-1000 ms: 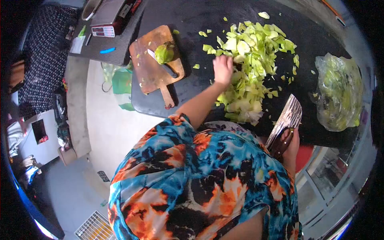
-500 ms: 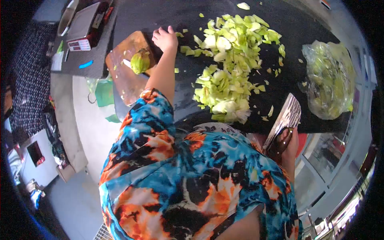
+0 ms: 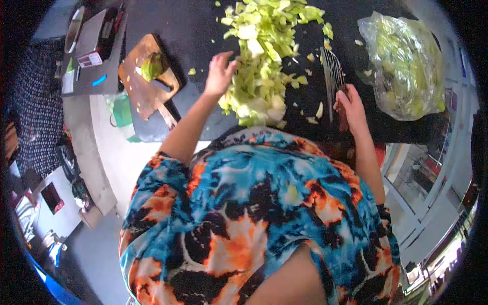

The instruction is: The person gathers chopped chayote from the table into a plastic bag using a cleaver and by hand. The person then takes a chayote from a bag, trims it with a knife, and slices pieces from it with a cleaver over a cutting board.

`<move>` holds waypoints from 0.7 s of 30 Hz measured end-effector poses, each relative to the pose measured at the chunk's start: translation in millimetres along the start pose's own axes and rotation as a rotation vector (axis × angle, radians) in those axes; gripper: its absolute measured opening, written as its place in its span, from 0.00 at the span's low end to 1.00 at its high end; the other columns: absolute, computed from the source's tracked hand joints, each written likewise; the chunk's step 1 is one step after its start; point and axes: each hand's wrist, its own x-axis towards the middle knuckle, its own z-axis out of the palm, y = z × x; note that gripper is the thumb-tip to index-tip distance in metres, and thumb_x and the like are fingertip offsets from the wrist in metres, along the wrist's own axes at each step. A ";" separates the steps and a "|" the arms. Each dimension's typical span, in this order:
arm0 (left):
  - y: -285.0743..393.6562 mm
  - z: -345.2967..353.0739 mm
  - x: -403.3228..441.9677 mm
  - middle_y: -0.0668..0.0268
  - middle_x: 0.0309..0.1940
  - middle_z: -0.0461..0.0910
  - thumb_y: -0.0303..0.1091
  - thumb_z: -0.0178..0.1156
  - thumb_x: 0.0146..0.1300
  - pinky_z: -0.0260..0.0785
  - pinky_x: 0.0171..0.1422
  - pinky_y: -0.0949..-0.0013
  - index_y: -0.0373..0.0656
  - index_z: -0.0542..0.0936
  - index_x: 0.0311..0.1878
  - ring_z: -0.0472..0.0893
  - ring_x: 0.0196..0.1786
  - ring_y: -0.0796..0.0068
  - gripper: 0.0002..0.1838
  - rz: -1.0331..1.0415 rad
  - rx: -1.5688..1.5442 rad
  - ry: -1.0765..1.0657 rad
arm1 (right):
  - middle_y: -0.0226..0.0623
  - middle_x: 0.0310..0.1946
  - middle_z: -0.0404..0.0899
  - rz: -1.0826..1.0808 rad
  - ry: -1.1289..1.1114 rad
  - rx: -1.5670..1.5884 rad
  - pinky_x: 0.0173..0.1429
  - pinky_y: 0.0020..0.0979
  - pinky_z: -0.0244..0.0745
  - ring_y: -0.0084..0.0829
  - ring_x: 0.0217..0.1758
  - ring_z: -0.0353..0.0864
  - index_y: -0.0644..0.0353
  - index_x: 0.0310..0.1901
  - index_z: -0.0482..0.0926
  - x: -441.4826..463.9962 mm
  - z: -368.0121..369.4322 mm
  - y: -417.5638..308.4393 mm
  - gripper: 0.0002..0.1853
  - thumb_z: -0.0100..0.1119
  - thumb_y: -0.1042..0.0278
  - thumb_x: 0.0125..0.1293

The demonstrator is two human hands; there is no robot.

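Note:
My left hand (image 3: 221, 75) is at the left edge of a long pile of chopped pale-green vegetable (image 3: 262, 66), fingers spread and holding nothing. I cannot tell whether its fingertips touch the pieces. To the right of the pile, my right hand (image 3: 352, 108) grips the dark handle of a broad-bladed kitchen knife (image 3: 331, 73), the blade pointing away from me above the dark table. A wooden cutting board (image 3: 140, 94) with a handle lies on the left, and a green vegetable chunk (image 3: 151, 67) rests on it among small scraps.
A clear plastic bag of green vegetables (image 3: 404, 71) sits at the table's right. Scattered bits (image 3: 319, 110) lie between pile and knife. Far left, a digital scale (image 3: 91, 40) stands beside a blue strip (image 3: 100, 80). A green bag (image 3: 122, 114) hangs below the table edge.
My left hand has come from beside the cutting board rightward to the pile. My right hand has raised the knife forward from near my body to over the table. The view has shifted too.

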 end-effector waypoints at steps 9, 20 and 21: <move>31.0 -17.0 -165.1 0.54 0.59 0.63 0.45 0.71 0.45 0.54 0.69 0.45 0.51 0.66 0.62 0.64 0.63 0.51 0.39 0.295 0.290 -0.274 | 0.32 0.29 0.77 0.031 -0.528 -0.767 0.41 0.25 0.70 0.21 0.34 0.74 0.65 0.43 0.75 -32.7 -77.4 -34.0 0.13 0.61 0.67 0.61; 33.3 100.6 -57.7 0.60 0.67 0.59 0.45 0.67 0.46 0.47 0.73 0.41 0.72 0.59 0.69 0.58 0.69 0.55 0.44 0.629 0.540 -0.169 | 0.39 0.32 0.80 0.028 -0.340 -0.868 0.42 0.31 0.72 0.30 0.36 0.79 0.64 0.43 0.76 -26.3 -115.2 -35.4 0.16 0.61 0.59 0.61; 45.2 94.9 -41.1 0.59 0.66 0.58 0.44 0.65 0.49 0.47 0.73 0.41 0.71 0.58 0.70 0.59 0.69 0.53 0.43 0.586 0.518 -0.164 | 0.39 0.33 0.81 0.016 -0.314 -0.851 0.43 0.30 0.72 0.30 0.36 0.79 0.64 0.43 0.76 -29.7 -116.7 -32.9 0.16 0.61 0.60 0.61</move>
